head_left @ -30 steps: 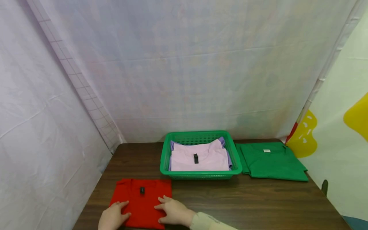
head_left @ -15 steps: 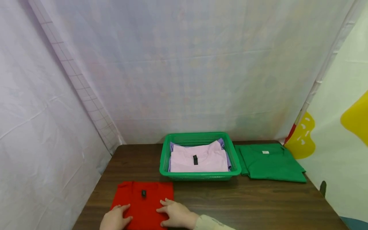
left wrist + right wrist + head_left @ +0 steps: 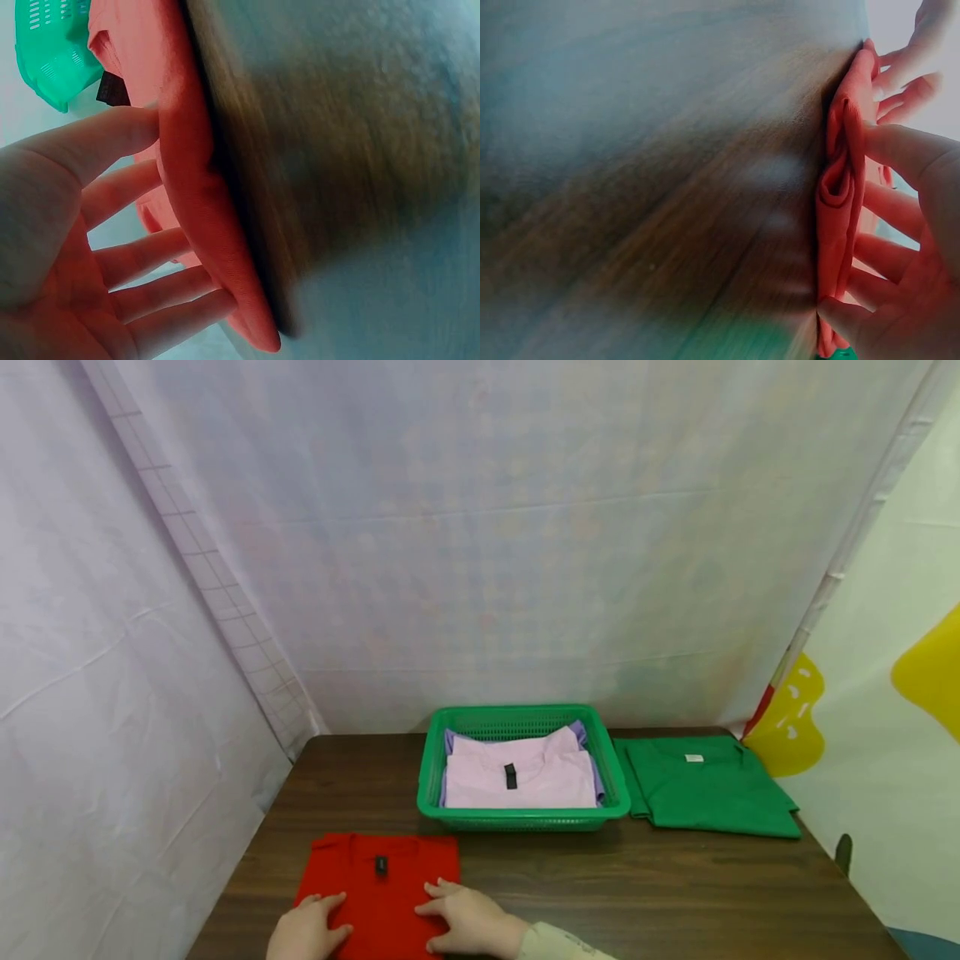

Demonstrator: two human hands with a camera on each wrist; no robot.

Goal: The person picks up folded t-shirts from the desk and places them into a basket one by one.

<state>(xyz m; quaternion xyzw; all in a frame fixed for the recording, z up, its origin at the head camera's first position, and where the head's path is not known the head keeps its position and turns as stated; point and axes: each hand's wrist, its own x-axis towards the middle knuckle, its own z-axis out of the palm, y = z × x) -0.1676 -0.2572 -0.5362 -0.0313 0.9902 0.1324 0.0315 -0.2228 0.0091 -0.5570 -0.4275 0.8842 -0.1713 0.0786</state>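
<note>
A folded red T-shirt (image 3: pixel 386 914) with a black neck label lies at the table's front left, running past the lower edge of the head view. On its left side rests my left hand (image 3: pixel 303 931), fingers spread. My right hand (image 3: pixel 468 920) touches the opposite side, also with spread fingers. In the left wrist view, the fingertips of the left hand (image 3: pixel 127 247) press along a rounded fold of the shirt (image 3: pixel 199 150). Layered folds of the red cloth (image 3: pixel 840 187) show edge-on in the right wrist view, where the right hand's fingers (image 3: pixel 889 206) rest against them.
Behind the shirt, a green plastic basket (image 3: pixel 525 814) holds a folded pale pink shirt (image 3: pixel 480 785) over a purple one (image 3: pixel 579 732). Right of it lies a folded green shirt (image 3: pixel 712 793). White cloth walls (image 3: pixel 480 568) enclose the dark wooden table (image 3: pixel 637 893).
The red shirt has slid slightly right and toward the person, with both hands moving along on it. The basket and green shirt stay in place.
</note>
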